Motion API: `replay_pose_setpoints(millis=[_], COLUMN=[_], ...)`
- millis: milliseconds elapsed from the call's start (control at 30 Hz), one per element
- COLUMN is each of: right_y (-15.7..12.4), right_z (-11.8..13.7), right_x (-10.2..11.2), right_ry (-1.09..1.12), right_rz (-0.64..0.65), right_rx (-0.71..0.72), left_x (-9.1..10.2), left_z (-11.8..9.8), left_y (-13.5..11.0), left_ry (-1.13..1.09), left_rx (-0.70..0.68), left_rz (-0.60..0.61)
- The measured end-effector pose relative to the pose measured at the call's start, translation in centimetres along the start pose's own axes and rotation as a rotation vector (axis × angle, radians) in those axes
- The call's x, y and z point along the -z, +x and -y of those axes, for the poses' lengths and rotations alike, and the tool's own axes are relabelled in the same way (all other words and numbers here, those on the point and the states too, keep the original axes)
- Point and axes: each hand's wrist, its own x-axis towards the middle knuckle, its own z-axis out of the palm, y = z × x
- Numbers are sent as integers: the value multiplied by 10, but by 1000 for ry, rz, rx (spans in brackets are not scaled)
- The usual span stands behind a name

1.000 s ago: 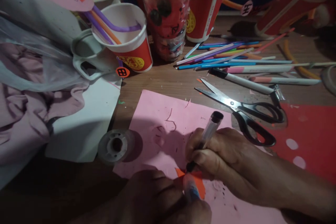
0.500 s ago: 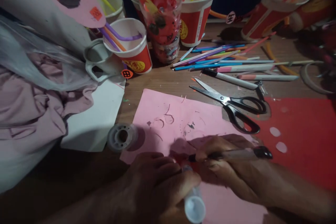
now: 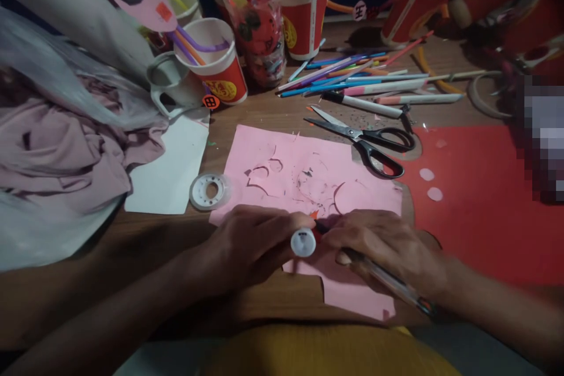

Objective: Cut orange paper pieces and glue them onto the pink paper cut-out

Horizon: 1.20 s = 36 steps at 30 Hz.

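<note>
Your right grip (image 3: 388,244) pinches the pen (image 3: 392,282) between thumb and fingers. The pen slopes back towards you, its dark end lying just beside your left fingertips; half a second earlier the shaft points out to the right, and a second earlier it stands steep. Your left grip (image 3: 242,241) is closed on the tube (image 3: 303,242). The tube's round white end now shows between your two hands, where it previously sits nearer you, below the left fingers. An orange scrap (image 3: 314,215) shows just beyond the fingertips; whether the pen touches it cannot be told. Both hands are over the pink sheet (image 3: 339,158), whose near edge is now exposed along with bare desk (image 3: 259,302). The scissors (image 3: 353,134) remain beyond the right grip, the tape roll (image 3: 201,192) beyond the left. The red sheet (image 3: 476,205) lies right of the right grip.
</note>
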Motion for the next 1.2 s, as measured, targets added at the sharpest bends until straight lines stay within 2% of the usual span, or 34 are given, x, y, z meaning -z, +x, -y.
replay_pose_setpoints(millis=[200, 367, 533, 667, 767, 867, 1033, 1200], right_y=[-1, -5, -10, -11, -10, -10, -11, -12], right_z=[7, 8, 9, 12, 15, 17, 18, 20], right_x=[-1, -2, -5, -7, -7, -10, -16, -18], right_ry=[-228, -187, -172, -156, -194, -211, -210, -262], right_rz=[4, 2, 37, 5, -16, -24, -8, -23], right_rx=[95, 125, 111, 118, 131, 150, 170, 184], left_x=[-3, -3, 1, 3, 3, 3, 4, 4], left_z=[1, 1, -1, -3, -5, -5, -5, -7], left_y=[-3, -2, -1, 2, 3, 3, 1, 2], left_ry=[-78, -58, -56, -42, -14, -6, 10, 40], left_rx=[45, 44, 20, 22, 37, 38, 60, 56], left_rz=[-12, -50, -15, -29, 12, -13, 51, 25])
